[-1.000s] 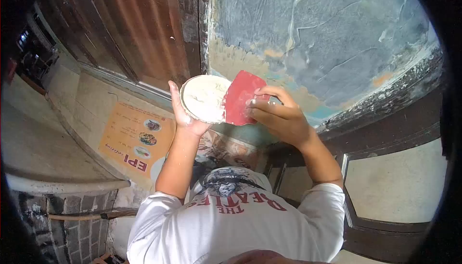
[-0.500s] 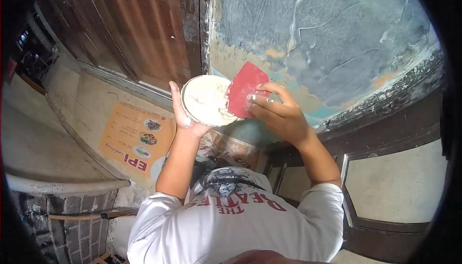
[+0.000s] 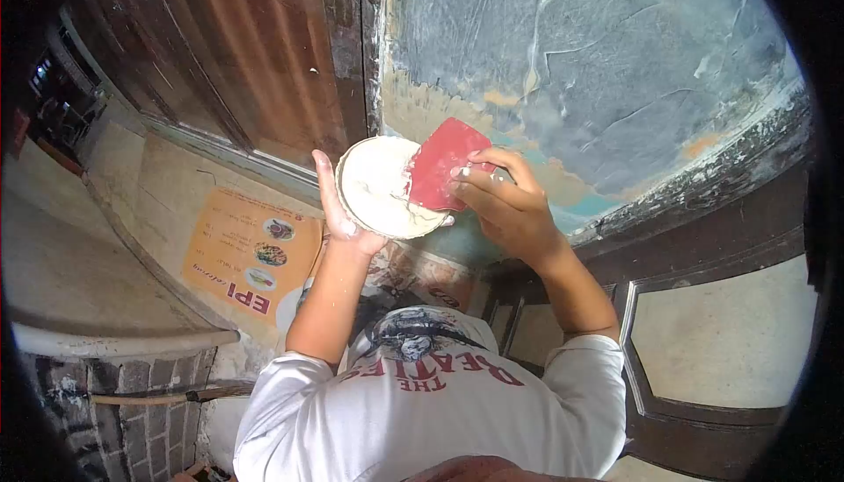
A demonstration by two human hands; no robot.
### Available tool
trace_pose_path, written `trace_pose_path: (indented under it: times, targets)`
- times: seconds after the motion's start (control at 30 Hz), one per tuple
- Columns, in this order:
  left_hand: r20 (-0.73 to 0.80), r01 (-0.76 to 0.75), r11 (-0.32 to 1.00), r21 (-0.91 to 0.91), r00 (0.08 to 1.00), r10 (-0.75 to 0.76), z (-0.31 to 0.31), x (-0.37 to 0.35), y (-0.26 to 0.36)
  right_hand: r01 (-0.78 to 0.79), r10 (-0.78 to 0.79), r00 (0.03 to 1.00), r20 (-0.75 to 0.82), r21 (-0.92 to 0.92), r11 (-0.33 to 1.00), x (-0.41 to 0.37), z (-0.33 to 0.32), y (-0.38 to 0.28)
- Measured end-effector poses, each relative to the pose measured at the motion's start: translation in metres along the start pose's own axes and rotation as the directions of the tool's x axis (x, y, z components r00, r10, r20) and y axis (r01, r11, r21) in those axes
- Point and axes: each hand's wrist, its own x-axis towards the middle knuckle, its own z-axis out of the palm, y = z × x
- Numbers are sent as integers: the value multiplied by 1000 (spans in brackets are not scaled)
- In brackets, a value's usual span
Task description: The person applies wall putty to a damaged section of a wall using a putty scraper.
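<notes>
My left hand (image 3: 346, 223) holds up a round bowl (image 3: 408, 234) from below and along its left side, thumb stretched along the rim. A creamy white paste like wall putty (image 3: 374, 179) fills it. My right hand (image 3: 510, 201) pinches a flat red scraper (image 3: 444, 166), its left edge in the paste at the bowl's right side. White smears mark the right fingertips and the base of my left thumb. Most of the left fingers are hidden beneath the bowl.
A grey, patchy wall (image 3: 633, 69) rises ahead, bordered by a dark wooden frame (image 3: 352, 51) and a glass pane with a curtain (image 3: 246, 43) at left. An orange printed banner (image 3: 251, 245) hangs low on the left. Dark wooden panelling (image 3: 677, 412) stands at right.
The bowl has tipped slightly and shifted a little lower in my left hand. The red scraper has moved slightly left, its edge still in the paste.
</notes>
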Motion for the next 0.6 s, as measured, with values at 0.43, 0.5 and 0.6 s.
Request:
trace_pose_path:
  times: [0.43,0.5,0.6]
  targets:
    - [-54,-12,1000,0,998,12,-10,1,2,-218,190,972,-135,-236,947,-5,-22,20]
    - [35,9,1000,-26,999,-9,-12,0,3,-307,252,926,-282,-170,936,-14,-24,40]
    - [-139,-59,998,-33,989,54,-20,-1,5,-513,469,840,-274,-120,850,-28,-22,60]
